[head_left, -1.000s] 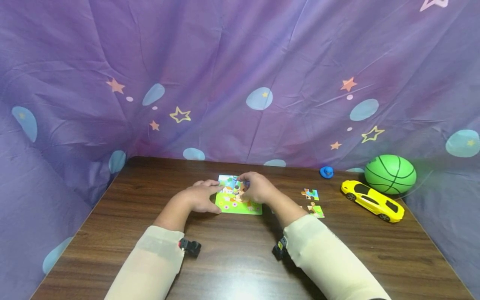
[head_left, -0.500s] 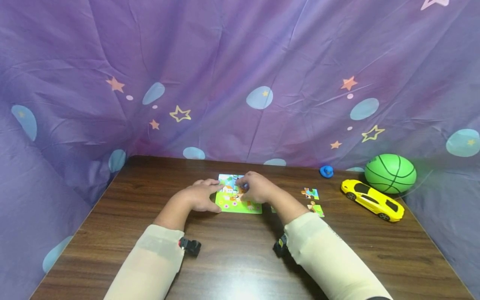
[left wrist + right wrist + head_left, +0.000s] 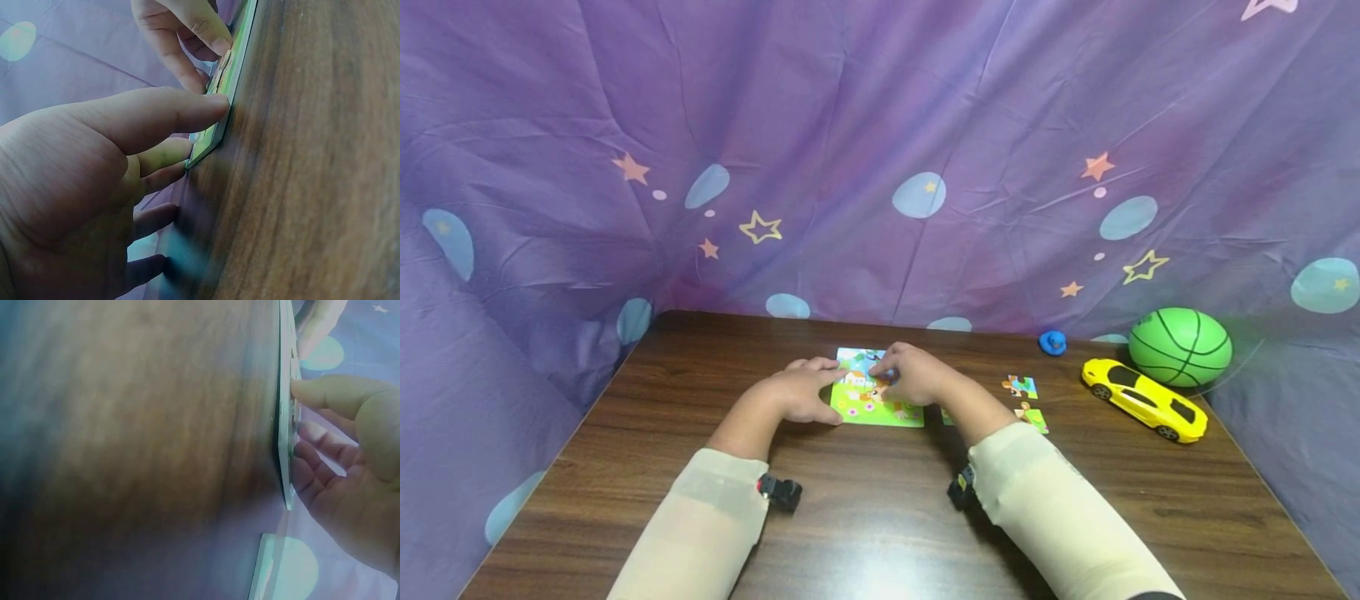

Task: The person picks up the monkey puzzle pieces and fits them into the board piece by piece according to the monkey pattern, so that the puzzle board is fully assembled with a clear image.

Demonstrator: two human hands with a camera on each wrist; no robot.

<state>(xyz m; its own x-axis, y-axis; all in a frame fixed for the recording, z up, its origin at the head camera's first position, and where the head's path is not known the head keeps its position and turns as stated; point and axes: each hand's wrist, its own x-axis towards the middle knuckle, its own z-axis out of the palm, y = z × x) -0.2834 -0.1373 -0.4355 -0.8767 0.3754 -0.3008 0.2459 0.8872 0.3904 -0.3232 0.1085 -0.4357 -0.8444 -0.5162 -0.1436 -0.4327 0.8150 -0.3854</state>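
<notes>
A jigsaw puzzle (image 3: 850, 410) with a bright green and blue farm picture lies flat on the table in the head view. My left hand (image 3: 802, 392) rests at its left edge, with fingers spread and the thumb touching the near corner, as the left wrist view also shows. My right hand (image 3: 917, 377) is over the puzzle's upper right part. Its thumb and curled fingers (image 3: 309, 464) meet the surface around a puzzle piece, which the hand mostly hides. Loose puzzle pieces (image 3: 1032, 418) lie right of the right forearm, one partly behind it.
A yellow toy car (image 3: 1142, 402) stands on the right side of the brown table (image 3: 865, 492). Beyond it are a green ball (image 3: 1180, 347) and a small blue rubber duck (image 3: 1052, 342). A purple curtain (image 3: 850, 125) hangs behind the table.
My right fingertips have shifted slightly on the puzzle's upper right part, and the dark gap beside them no longer shows. The left hand has stayed in place.
</notes>
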